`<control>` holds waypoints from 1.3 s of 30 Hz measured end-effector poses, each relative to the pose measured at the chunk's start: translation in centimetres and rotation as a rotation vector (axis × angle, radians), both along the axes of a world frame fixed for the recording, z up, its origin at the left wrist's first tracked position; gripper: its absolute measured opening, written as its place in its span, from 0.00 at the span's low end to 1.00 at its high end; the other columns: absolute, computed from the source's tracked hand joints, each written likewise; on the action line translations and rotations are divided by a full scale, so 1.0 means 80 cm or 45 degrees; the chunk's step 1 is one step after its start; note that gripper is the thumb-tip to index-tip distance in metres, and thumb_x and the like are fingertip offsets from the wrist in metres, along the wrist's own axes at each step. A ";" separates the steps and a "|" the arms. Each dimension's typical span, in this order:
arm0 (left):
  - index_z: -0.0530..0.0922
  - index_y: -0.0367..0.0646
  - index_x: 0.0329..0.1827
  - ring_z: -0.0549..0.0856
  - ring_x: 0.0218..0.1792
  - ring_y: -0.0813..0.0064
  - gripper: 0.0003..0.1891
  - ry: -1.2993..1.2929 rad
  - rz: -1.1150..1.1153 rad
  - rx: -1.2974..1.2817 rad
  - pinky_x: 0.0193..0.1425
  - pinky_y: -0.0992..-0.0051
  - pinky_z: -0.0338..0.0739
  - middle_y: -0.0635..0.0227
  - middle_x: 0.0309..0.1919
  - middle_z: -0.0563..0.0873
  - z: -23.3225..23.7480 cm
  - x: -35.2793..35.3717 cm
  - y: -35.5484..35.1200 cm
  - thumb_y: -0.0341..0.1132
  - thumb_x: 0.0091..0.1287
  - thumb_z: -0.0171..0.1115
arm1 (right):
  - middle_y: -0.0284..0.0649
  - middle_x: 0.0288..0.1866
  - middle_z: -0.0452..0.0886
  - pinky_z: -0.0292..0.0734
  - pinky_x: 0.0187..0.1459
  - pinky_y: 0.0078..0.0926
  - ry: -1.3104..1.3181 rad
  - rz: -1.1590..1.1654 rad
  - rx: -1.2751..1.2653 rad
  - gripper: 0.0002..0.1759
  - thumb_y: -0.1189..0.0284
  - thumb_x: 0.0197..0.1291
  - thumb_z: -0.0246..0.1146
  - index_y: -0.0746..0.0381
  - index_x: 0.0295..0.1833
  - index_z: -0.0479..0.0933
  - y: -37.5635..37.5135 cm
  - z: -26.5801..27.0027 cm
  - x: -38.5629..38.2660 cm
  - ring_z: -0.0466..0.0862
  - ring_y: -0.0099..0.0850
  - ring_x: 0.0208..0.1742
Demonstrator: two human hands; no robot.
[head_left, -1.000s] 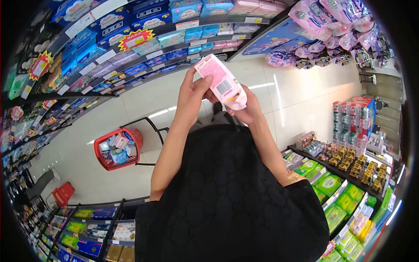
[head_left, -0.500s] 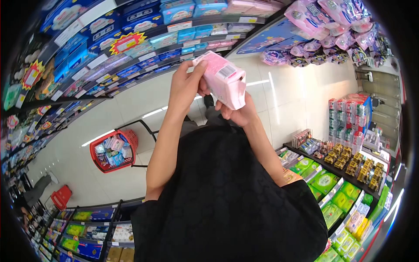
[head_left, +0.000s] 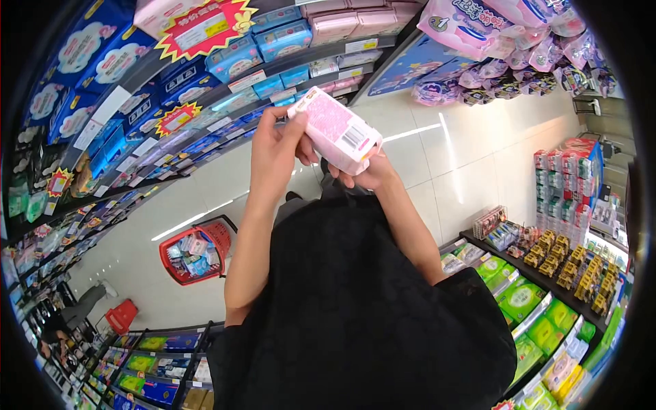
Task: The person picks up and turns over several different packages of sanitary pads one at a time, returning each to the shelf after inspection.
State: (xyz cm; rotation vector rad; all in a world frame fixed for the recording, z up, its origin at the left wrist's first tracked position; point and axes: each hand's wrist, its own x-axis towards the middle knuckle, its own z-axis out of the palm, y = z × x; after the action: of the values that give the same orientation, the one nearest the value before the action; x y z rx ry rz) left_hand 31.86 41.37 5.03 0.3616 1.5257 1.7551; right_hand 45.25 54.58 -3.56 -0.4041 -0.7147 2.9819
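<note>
A pink and white packet (head_left: 329, 126) is held up in front of my body, tilted, with a barcode on the face toward me. What it contains cannot be made out. My left hand (head_left: 280, 140) grips its upper left end, thumb on top and the other fingers bent beneath. My right hand (head_left: 372, 172) supports the lower right end from below, and part of its fingers is hidden behind the packet. Beyond the packet runs a shelf (head_left: 246, 80) of blue, pink and light-blue packs with price tags.
A red shopping basket (head_left: 223, 236) with several packs stands on the floor at left; another red basket (head_left: 121, 316) is farther off near a person's leg (head_left: 85, 304). Pink bags (head_left: 471, 31) hang at upper right. Shelves of green packs (head_left: 519, 301) stand at lower right.
The packet has turned in my hands, so its broad pink face and barcode now show more squarely. My view has shifted, with the shelf closer and the basket appearing farther right.
</note>
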 end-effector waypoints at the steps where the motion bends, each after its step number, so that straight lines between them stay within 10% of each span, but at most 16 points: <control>1: 0.71 0.37 0.49 0.79 0.17 0.77 0.14 0.018 -0.013 -0.033 0.21 0.79 0.70 0.68 0.18 0.78 0.002 -0.005 0.011 0.39 0.72 0.58 | 0.59 0.32 0.80 0.76 0.14 0.31 -0.018 0.063 -0.022 0.24 0.61 0.70 0.42 0.68 0.59 0.70 0.014 -0.003 -0.001 0.83 0.44 0.24; 7: 0.73 0.36 0.52 0.79 0.18 0.78 0.14 0.117 -0.111 -0.196 0.20 0.80 0.70 0.68 0.20 0.79 0.011 -0.018 0.072 0.40 0.74 0.53 | 0.54 0.43 0.81 0.78 0.18 0.33 0.178 0.190 -0.160 0.24 0.59 0.72 0.45 0.66 0.61 0.69 0.080 -0.015 -0.001 0.85 0.40 0.33; 11: 0.70 0.36 0.64 0.82 0.31 0.79 0.21 0.048 -0.090 -0.188 0.28 0.80 0.74 0.67 0.34 0.83 -0.013 -0.013 0.095 0.40 0.75 0.51 | 0.44 0.55 0.79 0.80 0.50 0.30 -0.277 -0.056 0.170 0.28 0.60 0.72 0.54 0.68 0.68 0.63 0.108 0.001 0.004 0.82 0.30 0.51; 14: 0.63 0.37 0.72 0.81 0.45 0.78 0.27 -0.012 -0.111 -0.195 0.41 0.76 0.78 0.66 0.50 0.81 -0.030 -0.015 0.099 0.42 0.75 0.51 | 0.41 0.56 0.78 0.75 0.55 0.25 -0.276 -0.041 0.560 0.28 0.65 0.69 0.59 0.69 0.68 0.64 0.136 0.007 0.006 0.78 0.26 0.55; 19: 0.56 0.34 0.74 0.82 0.44 0.74 0.35 0.066 -0.203 -0.190 0.44 0.74 0.79 0.59 0.49 0.80 -0.046 -0.019 0.139 0.37 0.69 0.62 | 0.37 0.44 0.82 0.77 0.33 0.19 -0.480 -0.224 0.830 0.24 0.64 0.66 0.63 0.70 0.60 0.72 0.166 0.024 -0.016 0.80 0.21 0.41; 25: 0.59 0.33 0.73 0.81 0.40 0.77 0.34 0.051 -0.049 -0.170 0.42 0.76 0.77 0.61 0.42 0.83 -0.041 -0.053 0.213 0.35 0.67 0.64 | 0.39 0.41 0.81 0.76 0.30 0.20 -0.483 -0.499 0.922 0.29 0.62 0.63 0.65 0.72 0.61 0.70 0.218 0.025 -0.062 0.80 0.22 0.37; 36: 0.67 0.39 0.67 0.75 0.58 0.49 0.40 1.613 -0.024 -0.439 0.62 0.57 0.70 0.47 0.56 0.76 -0.060 -0.097 0.295 0.42 0.52 0.75 | 0.44 0.40 0.83 0.77 0.34 0.23 -0.441 -0.810 1.253 0.26 0.59 0.59 0.66 0.72 0.51 0.78 0.308 0.016 -0.162 0.82 0.26 0.32; 39: 0.70 0.48 0.67 0.81 0.47 0.44 0.35 1.946 -0.078 -0.459 0.50 0.53 0.77 0.44 0.54 0.77 -0.073 -0.113 0.315 0.41 0.54 0.72 | 0.53 0.43 0.82 0.78 0.38 0.26 -0.584 -0.981 1.577 0.30 0.58 0.60 0.65 0.76 0.54 0.76 0.295 0.011 -0.161 0.83 0.32 0.40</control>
State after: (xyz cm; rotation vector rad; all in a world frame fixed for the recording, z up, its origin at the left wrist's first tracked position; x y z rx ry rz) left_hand 22.81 66.59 -0.77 1.7721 2.6678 0.9443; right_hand 32.35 78.17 -2.71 -0.9229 -1.7033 1.3551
